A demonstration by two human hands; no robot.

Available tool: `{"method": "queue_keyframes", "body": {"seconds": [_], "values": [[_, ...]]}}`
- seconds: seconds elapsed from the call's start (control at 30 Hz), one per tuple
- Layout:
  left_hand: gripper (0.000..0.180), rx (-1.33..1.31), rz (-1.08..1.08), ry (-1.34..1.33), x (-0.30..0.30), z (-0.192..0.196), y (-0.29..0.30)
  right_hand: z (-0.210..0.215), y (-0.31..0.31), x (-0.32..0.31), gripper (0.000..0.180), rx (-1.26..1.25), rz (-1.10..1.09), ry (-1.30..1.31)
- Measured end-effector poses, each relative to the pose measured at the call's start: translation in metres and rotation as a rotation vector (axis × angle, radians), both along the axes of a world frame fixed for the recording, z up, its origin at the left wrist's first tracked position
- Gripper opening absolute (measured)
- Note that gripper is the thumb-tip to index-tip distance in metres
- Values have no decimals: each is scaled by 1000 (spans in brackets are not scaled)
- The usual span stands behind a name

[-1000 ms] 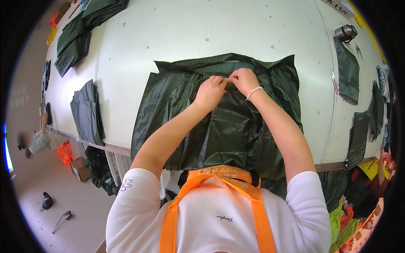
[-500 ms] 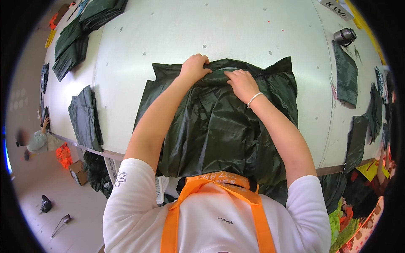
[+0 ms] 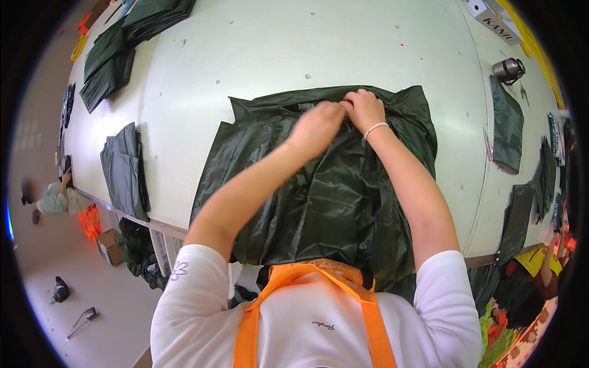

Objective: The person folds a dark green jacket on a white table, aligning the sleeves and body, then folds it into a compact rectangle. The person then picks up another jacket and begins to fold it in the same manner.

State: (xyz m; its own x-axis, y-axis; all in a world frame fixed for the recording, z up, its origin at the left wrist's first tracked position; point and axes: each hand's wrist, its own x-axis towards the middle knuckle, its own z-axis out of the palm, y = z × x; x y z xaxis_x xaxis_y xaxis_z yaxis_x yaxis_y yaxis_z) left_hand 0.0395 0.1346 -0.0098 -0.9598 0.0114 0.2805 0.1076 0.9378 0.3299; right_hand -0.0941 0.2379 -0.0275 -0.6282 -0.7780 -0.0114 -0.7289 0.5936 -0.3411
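I've a wide white table (image 3: 270, 55) here, floor (image 3: 123, 313) past its near edge; green fabric (image 3: 328, 208) along that edge, right hand (image 3: 367, 110) pinching its top; left hand (image 3: 318, 127) blurred, grip I can't tell; flask (image 3: 507, 71) toward the right edge.

From my screen the left hand (image 3: 316, 130) is blurred, and I can't tell what it touches beside the right hand (image 3: 364, 109). Forearms (image 3: 251, 186) hide parts of the dark green cloth (image 3: 331, 205); the top edge cuts off a stack (image 3: 156, 18).
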Motion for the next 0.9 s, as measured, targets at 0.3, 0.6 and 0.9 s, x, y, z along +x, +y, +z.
{"method": "queue_keyframes", "body": {"seconds": [0.3, 0.6, 0.9], "values": [[56, -211, 278, -149, -36, -14, 59, 11, 62, 0, 23, -318, 70, 88], [47, -111, 227, -200, -77, -20, 77, -23, 91, -65, 25, -338, -42, 108], [36, 134, 346, -145, -88, -22, 70, -9, 83, -59, 9, -504, -41, -10]]}}
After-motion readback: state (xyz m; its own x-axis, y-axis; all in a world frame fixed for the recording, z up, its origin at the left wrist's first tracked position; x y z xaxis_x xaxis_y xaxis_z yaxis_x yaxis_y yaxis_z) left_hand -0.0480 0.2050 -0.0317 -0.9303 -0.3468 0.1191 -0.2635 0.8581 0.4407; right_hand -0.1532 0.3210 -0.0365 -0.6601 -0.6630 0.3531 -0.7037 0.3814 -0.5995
